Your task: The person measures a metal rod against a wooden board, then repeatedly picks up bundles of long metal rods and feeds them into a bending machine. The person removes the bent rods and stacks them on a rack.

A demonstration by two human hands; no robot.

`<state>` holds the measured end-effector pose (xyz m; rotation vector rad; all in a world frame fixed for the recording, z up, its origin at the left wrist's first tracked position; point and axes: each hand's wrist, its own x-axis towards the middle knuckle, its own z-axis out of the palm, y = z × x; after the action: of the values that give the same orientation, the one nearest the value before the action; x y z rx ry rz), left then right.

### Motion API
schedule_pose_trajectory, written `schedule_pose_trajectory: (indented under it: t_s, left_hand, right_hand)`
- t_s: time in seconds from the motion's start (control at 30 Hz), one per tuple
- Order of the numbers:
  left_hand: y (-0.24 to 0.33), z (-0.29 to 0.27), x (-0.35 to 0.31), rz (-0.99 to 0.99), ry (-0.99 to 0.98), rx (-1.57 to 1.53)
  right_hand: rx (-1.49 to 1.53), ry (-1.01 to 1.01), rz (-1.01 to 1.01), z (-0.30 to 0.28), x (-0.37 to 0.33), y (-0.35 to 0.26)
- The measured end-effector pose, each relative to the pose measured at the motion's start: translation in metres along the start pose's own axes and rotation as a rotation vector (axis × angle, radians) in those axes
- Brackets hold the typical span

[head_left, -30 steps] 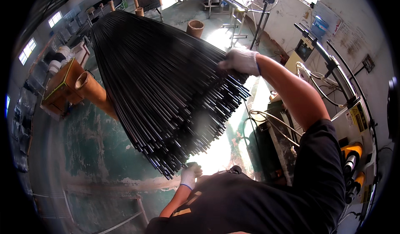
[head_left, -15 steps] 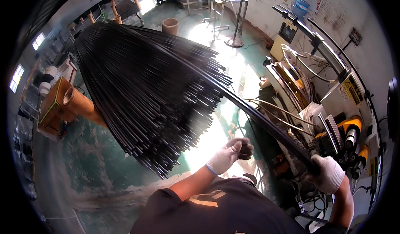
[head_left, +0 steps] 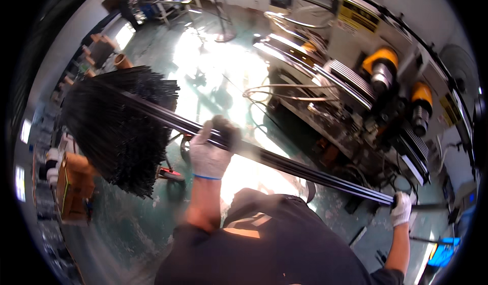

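A bundle of long, thin black rods (head_left: 300, 172) stretches across in front of me, sloping down to the right. My left hand (head_left: 209, 155), in a whitish glove with dark fingertips, is closed around it near the middle; the fingertips are blurred. Farther right, my gloved right hand (head_left: 401, 210) grips the same bundle, and a dark length carries on past it. The bundle's far left end runs over a big pile of similar black rods (head_left: 127, 137), whose near ends fan out unevenly. Under the pile a wheel with a red part (head_left: 170, 173) shows.
To the right stands a machine with orange-capped metal cylinders (head_left: 384, 66) and a yellow warning label (head_left: 359, 16). Loose hoses (head_left: 284, 87) hang from its side. An orange-brown box (head_left: 76, 181) is left of the pile, a blue object (head_left: 444, 252) lower right. A person (head_left: 127, 11) stands far back.
My left hand, before apart from the rods, has closed around them. My right hand has moved right with the bundle. The view has swung right, so the pile sits farther left.
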<state>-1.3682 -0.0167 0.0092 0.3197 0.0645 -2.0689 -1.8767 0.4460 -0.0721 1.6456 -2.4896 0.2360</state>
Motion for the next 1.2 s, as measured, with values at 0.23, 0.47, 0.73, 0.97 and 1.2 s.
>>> schedule_pose_trajectory:
  t_s: [0.23, 0.47, 0.73, 0.97, 1.2]
  left_hand:
    - [-0.039, 0.048, 0.004, 0.057, -0.156, 0.281]
    - [-0.11, 0.116, 0.058, -0.066, -0.238, 0.342]
    - [-0.183, 0.082, 0.144, -0.18, -0.266, 0.496]
    - [-0.172, 0.091, 0.265, -0.415, -0.534, 0.495]
    - [-0.077, 0.083, 0.421, -0.281, -0.592, 0.679]
  right_hand:
    - [-0.222, 0.163, 0.513, 0.005, -0.091, 0.108]
    - [-0.351, 0.189, 0.967, 0.052, -0.14, 0.161]
    - [2.63, 0.949, 0.571, 0.042, 0.017, -0.039]
    - [2.25, 1.255, 1.039, 0.084, 0.113, -0.03]
    - [1.857, 1.409, 1.273, 0.078, 0.201, -0.039]
